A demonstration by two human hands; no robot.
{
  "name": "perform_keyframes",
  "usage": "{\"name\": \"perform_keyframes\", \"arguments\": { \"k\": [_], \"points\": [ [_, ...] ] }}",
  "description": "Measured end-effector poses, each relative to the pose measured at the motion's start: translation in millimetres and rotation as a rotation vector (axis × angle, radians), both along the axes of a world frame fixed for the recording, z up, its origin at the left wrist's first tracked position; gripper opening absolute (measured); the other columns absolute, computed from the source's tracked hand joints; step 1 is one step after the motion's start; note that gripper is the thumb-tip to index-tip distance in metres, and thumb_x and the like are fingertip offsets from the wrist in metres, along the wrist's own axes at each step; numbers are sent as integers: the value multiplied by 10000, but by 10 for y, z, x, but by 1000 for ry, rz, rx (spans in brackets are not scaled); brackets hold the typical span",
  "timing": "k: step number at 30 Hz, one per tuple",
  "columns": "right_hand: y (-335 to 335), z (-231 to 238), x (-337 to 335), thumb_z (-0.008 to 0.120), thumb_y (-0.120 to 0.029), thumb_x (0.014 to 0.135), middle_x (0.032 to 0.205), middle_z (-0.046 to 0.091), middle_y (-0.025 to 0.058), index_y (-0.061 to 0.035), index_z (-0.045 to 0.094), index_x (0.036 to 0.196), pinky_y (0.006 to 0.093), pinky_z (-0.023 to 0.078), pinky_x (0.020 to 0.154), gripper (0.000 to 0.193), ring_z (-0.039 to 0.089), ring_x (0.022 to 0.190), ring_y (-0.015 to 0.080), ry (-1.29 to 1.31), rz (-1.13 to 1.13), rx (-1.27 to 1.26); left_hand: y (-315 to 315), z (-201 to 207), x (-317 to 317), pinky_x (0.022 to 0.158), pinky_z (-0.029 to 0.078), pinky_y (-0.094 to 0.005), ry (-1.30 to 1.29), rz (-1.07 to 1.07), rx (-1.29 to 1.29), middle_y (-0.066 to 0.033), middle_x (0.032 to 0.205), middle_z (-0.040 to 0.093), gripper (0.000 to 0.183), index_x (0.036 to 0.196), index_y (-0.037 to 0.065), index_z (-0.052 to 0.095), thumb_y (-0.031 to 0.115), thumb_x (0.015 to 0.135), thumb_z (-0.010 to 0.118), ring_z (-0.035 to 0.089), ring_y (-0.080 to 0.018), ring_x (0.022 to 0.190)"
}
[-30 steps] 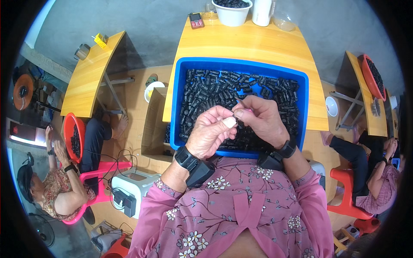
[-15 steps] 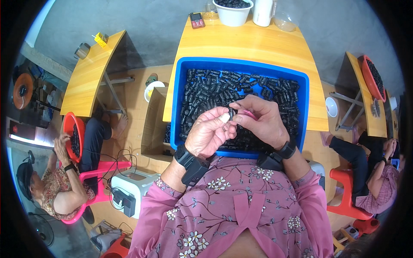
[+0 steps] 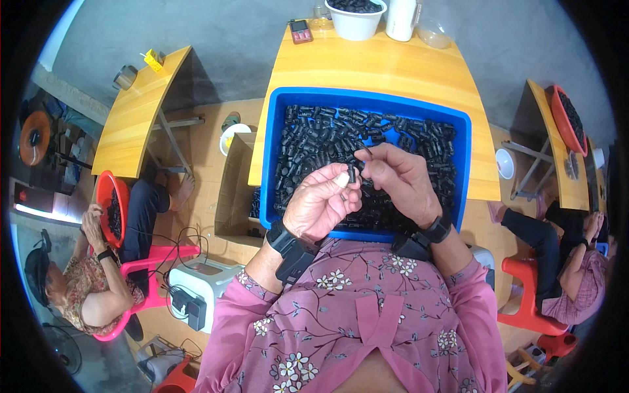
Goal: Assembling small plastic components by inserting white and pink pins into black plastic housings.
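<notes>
My left hand is closed, pinching a small black cylindrical plastic part upright between thumb and fingers; the thumb has a pale covering at its tip. Beside it my right hand is closed on a thin dark piece whose tip sticks out past the fingers; the rest is hidden in the grip. Both hands are over a blue plastic tub, in which many similar black parts lie loose.
The tub rests on a yellow wooden table. At its far end stand a white bowl of black parts, a white bottle and a red phone. A cardboard box is left of the table. People sit at both sides.
My right hand has drawn slightly right, away from the part in my left hand. The pink object visible in its grip before is now out of sight. My left hand has barely moved.
</notes>
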State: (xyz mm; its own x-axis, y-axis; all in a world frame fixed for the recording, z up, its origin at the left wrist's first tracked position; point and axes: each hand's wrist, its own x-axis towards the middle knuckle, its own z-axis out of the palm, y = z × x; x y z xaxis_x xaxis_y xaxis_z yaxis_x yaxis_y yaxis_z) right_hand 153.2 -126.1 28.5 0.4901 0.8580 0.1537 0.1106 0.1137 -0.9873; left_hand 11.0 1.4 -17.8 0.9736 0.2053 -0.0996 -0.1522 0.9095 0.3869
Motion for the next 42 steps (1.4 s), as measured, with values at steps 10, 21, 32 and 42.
{"name": "perform_keyframes", "arguments": {
  "k": [10,21,32,42],
  "points": [
    [29,-99,12,665,-71,901,776,612,84,-8,695,1069,300,476,621,182,590,690,195,-517,14,111,41,-69,-4,753,524,-335,-48,55,-92,-140,1021,675,182,1122,9,609,77,953,609,651,-196,830],
    [52,-104,13,718,-44,852,805,640,92,-31,711,1031,295,498,590,180,633,686,216,-616,-19,184,38,-72,-4,753,546,-359,-42,66,-169,-159,991,664,160,1120,9,586,23,963,568,647,-232,819],
    [35,-101,1,722,-45,849,811,633,93,-28,704,1038,302,507,601,190,636,696,222,-616,-10,178,35,-59,-13,751,534,-351,-39,84,-120,-151,1001,673,180,1099,4,605,11,920,617,660,-225,835],
    [50,-127,11,714,-48,855,795,623,90,-33,706,1036,302,504,596,182,634,693,221,-634,-14,170,16,-50,-9,789,554,-355,-46,116,-82,-155,1026,667,152,1080,4,603,-7,929,597,661,-222,843]
  ]
}}
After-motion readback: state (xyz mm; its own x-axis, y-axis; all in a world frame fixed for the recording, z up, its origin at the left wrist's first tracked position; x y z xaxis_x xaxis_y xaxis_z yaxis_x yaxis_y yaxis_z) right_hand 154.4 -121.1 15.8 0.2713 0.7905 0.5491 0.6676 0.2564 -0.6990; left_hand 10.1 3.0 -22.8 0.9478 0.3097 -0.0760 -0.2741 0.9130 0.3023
